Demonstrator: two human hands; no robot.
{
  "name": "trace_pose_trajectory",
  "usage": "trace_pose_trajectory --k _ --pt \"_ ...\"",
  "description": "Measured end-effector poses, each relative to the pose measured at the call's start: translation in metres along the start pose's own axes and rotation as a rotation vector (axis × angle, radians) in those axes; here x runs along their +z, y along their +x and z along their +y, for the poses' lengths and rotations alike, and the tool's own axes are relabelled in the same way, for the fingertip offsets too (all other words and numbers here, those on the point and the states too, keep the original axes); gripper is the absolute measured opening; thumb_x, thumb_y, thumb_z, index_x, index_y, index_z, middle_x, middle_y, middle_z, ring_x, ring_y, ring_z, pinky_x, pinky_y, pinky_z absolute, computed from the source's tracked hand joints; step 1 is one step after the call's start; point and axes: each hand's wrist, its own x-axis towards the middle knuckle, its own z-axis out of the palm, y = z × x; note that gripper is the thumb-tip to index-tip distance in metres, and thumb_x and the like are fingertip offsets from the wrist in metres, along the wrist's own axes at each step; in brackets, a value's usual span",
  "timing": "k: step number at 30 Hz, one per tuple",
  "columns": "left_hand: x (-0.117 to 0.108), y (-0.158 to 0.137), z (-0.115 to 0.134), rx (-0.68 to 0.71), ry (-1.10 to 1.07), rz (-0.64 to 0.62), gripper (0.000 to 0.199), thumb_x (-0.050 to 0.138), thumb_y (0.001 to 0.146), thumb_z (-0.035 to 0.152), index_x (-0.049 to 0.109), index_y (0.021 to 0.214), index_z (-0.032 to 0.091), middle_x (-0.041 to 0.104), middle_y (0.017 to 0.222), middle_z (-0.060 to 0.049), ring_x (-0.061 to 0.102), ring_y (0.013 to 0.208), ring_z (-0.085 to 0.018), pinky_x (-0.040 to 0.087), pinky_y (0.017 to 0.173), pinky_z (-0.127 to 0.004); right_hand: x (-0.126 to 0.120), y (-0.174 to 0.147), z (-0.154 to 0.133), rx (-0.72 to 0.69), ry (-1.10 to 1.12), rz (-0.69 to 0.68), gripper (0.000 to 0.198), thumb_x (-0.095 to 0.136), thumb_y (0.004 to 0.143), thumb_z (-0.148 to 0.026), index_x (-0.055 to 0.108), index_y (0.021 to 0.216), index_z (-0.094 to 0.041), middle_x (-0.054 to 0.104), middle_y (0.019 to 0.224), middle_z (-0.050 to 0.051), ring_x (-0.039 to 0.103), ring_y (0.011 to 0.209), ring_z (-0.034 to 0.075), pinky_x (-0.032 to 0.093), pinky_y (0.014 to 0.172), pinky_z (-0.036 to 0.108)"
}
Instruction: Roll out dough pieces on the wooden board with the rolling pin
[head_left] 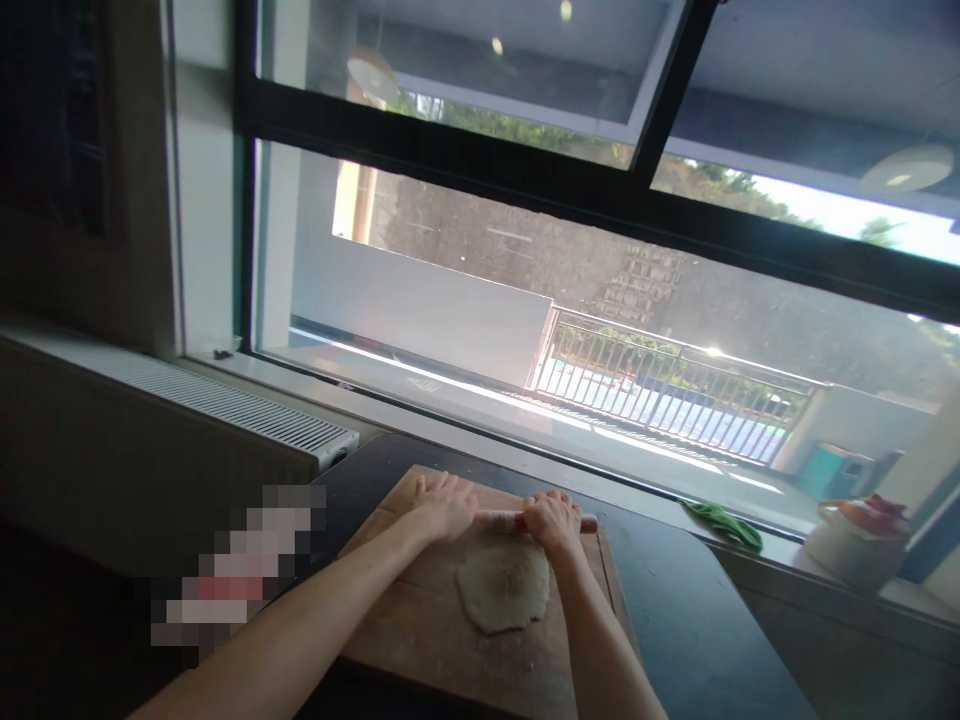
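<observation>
A rolling pin (495, 519) lies across the far part of a wooden board (420, 620). My left hand (446, 506) covers its left end, fingers curving over the far side. Near the other end, my right hand (553, 518) is closed over the pin, and the pin's right tip sticks out beyond it. A flattened sheet of pale dough (501, 588) with an uneven edge lies on the board, just on the near side of the pin. The undersides of both hands are hidden.
The board rests on a dark table (690, 620) against a window sill. A green cloth (724, 524) and a pale jar with a reddish-brown top (855, 540) are on the sill. At left stands a radiator (247, 410), with a pixelated patch below it.
</observation>
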Motion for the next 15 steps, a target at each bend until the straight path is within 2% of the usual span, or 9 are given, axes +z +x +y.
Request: trace_pose_trajectory --k 3,7,9,12,15 --pt "-0.001 -0.011 0.005 0.002 -0.018 -0.009 0.052 0.026 0.088 0.049 0.055 0.125 0.028 0.041 0.144 -0.011 0.028 0.134 -0.034 0.013 0.102 -0.070 -0.001 -0.015 0.000 -0.039 -0.008 0.064 0.043 0.026 0.092 -0.031 0.066 0.105 -0.020 0.058 0.116 0.013 0.048 0.110 0.027 0.030 0.092 0.043" --pt "-0.001 -0.012 0.007 -0.121 -0.059 0.020 0.056 0.017 0.090 0.041 0.045 0.135 0.022 0.038 0.146 -0.012 0.026 0.137 -0.030 0.013 0.106 -0.064 -0.002 -0.020 -0.001 -0.058 -0.004 0.096 0.041 0.029 0.091 -0.030 0.067 0.103 -0.019 0.059 0.114 0.014 0.049 0.109 0.028 0.029 0.093 0.044" --pt "0.000 -0.008 0.005 -0.136 -0.052 0.015 0.055 0.020 0.089 0.044 0.050 0.131 0.024 0.041 0.144 -0.012 0.028 0.135 -0.031 0.012 0.106 -0.064 -0.002 -0.015 -0.003 -0.053 0.005 0.093 0.041 0.030 0.091 -0.030 0.067 0.103 -0.020 0.060 0.114 0.014 0.049 0.109 0.028 0.029 0.092 0.044" --pt "0.003 0.001 -0.001 -0.076 -0.026 -0.010 0.052 0.030 0.084 0.053 0.060 0.118 0.027 0.049 0.137 -0.012 0.034 0.130 -0.034 0.016 0.104 -0.065 0.000 -0.002 -0.004 -0.038 0.022 0.070 0.042 0.029 0.091 -0.031 0.068 0.104 -0.020 0.060 0.114 0.014 0.049 0.110 0.029 0.032 0.090 0.043" --pt "0.008 0.015 -0.009 -0.082 -0.018 0.013 0.059 0.031 0.083 0.056 0.054 0.126 0.022 0.045 0.140 -0.014 0.034 0.131 -0.034 0.021 0.104 -0.059 0.003 0.013 -0.006 -0.022 0.041 0.038 0.044 0.027 0.091 -0.033 0.067 0.105 -0.020 0.060 0.114 0.014 0.048 0.111 0.030 0.034 0.088 0.044"
